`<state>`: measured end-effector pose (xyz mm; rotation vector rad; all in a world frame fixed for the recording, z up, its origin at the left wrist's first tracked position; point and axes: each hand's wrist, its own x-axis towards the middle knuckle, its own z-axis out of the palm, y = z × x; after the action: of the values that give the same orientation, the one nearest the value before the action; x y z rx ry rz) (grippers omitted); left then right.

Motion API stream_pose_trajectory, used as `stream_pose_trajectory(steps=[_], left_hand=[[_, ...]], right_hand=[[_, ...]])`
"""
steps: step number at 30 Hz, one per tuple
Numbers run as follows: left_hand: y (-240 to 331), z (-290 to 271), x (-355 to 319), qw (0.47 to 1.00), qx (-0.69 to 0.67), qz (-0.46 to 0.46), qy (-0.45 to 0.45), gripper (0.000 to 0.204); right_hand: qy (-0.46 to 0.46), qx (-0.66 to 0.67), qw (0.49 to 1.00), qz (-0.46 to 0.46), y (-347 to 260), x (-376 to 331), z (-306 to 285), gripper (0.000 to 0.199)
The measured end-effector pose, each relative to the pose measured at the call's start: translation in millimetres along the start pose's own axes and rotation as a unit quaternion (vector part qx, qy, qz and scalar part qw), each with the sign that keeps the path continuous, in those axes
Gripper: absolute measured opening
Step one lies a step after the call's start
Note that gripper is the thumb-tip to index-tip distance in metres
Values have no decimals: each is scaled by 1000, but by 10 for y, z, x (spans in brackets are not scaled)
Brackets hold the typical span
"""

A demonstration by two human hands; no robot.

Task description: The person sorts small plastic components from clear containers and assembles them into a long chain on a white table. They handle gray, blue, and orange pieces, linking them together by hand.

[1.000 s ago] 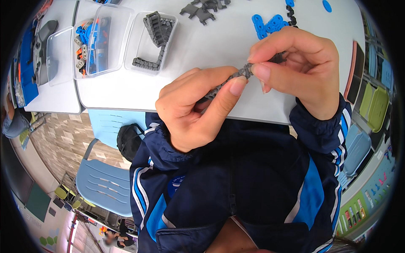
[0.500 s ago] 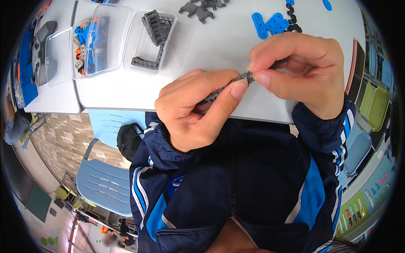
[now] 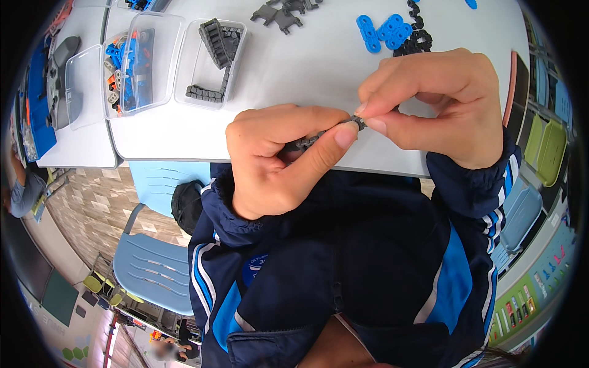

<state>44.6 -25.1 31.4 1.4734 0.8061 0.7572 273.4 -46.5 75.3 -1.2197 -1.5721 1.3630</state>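
My left hand (image 3: 276,156) is closed around a dark grey plastic track chain (image 3: 305,142), whose links show between thumb and forefinger. The chain's end comes out at the fingertips. There my right hand (image 3: 451,107) pinches the last link with thumb and forefinger, so the two hands nearly touch. A small dark bit shows behind the right fingers; I cannot tell whether it belongs to the chain. Both hands are above the near edge of the white table (image 3: 165,135). Beyond the right hand lie blue plastic connector pieces (image 3: 392,30) and a black chain (image 3: 418,40).
Left of my hands, a clear box (image 3: 236,80) holds more grey chain. Beside it stands an open clear box (image 3: 153,101) of blue, orange and grey parts. Grey flat pieces (image 3: 285,19) lie at the back. A game controller (image 3: 61,80) is far left; a blue chair (image 3: 153,270) stands behind.
Both hands keep their grip on the chain, with the right fingertips shifted slightly left and down. Less of the dark bit behind the right fingers shows. The tabletop things appear slightly shifted left.
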Motion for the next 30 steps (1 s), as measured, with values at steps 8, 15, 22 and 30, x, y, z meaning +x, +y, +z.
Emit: stream_pose_trajectory(steps=[8, 15, 22, 30], left_hand=[[34, -22, 5, 996, -79, -38, -11, 7], [65, -23, 19, 993, -107, -56, 6, 15], [15, 47, 28, 993, -102, -26, 50, 20], [190, -71, -150, 976, -170, -132, 34, 30]], right_hand=[[4, 10, 1000, -26, 35, 25, 10, 18], [-5, 174, 985, 16, 208, 25, -41, 19], [52, 264, 962, 45, 170, 87, -45, 22], [237, 171, 955, 45, 197, 57, -322, 29]])
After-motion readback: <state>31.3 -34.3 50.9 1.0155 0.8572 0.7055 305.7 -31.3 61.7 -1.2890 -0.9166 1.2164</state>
